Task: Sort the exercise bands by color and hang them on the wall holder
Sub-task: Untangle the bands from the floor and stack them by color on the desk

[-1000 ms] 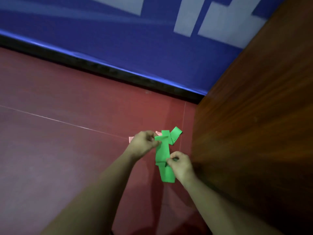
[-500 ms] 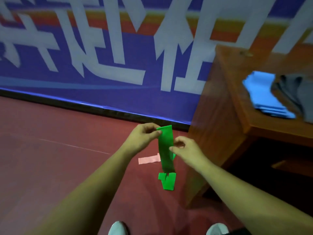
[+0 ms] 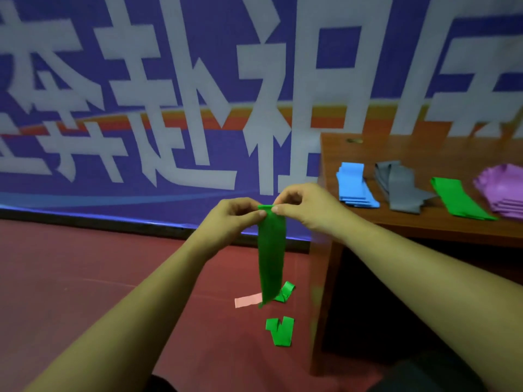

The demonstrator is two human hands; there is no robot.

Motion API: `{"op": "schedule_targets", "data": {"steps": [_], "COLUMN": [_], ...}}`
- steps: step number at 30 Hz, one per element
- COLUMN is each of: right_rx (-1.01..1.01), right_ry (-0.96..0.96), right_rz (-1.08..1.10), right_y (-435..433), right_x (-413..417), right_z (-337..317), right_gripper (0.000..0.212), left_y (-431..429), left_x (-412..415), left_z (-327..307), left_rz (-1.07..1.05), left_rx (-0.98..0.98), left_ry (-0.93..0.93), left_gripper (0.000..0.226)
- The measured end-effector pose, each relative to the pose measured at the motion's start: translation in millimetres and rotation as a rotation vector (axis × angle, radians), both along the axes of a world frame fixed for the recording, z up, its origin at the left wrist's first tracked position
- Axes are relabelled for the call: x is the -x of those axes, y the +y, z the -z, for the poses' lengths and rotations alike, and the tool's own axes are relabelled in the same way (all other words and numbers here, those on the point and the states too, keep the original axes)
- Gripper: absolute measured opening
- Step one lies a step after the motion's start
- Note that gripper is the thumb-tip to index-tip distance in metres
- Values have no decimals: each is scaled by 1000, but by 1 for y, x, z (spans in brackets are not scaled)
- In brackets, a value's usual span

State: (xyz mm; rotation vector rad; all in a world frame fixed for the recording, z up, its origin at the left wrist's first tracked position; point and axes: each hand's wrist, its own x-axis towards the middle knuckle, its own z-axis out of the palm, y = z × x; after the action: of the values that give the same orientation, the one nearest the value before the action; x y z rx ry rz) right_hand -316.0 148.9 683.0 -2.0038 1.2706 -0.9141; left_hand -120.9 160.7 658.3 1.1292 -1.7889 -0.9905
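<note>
A second ago both hands were down at the floor, working a green band loose from a small heap. Now the green band (image 3: 271, 258) is up in the air and hangs at full length, its lower end just above the floor (image 3: 85, 292). The left hand (image 3: 235, 219) pinches one corner of its top edge between thumb and curled fingers, and the right hand (image 3: 305, 207) pinches the other corner the same way, so the two hands almost touch. The view has also risen, and the table (image 3: 452, 148) on the right shows. The band looks picked and smoothed, ready to join its colour. On the table lie four sorted lots side by side: a blue pile (image 3: 355, 185), a grey pile (image 3: 399, 188), a green pile (image 3: 458, 200) and a purple pile (image 3: 501, 190). The green pile is well to the right of the hands, past the blue and grey ones. Below, a pink band (image 3: 248, 300), a crumpled green band (image 3: 286, 291) and a folded green band (image 3: 280, 331) wait on the floor, so sorting is not finished. A banner (image 3: 141, 108) covers the wall behind, and no wall holder is in view.
</note>
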Motion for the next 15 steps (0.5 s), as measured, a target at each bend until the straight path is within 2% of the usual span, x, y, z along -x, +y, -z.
{"op": "schedule_targets", "data": {"steps": [5, 10, 12, 15], "right_rx": [4, -8, 4, 3], "right_ry": [-108, -166, -154, -231], "right_rz": [91, 116, 133, 185], "right_y": [14, 25, 32, 38], "right_x": [10, 25, 38, 51], "right_z": [-56, -116, -137, -157], "right_gripper": [11, 7, 10, 10], "left_y": [15, 28, 33, 37], "left_x": [27, 67, 84, 101], "left_z": [-13, -27, -36, -43], "left_rz": [49, 114, 124, 69], "left_rx": [-27, -73, -74, -12], "left_ry": [262, 384, 390, 271], "left_gripper": [15, 25, 29, 54]}}
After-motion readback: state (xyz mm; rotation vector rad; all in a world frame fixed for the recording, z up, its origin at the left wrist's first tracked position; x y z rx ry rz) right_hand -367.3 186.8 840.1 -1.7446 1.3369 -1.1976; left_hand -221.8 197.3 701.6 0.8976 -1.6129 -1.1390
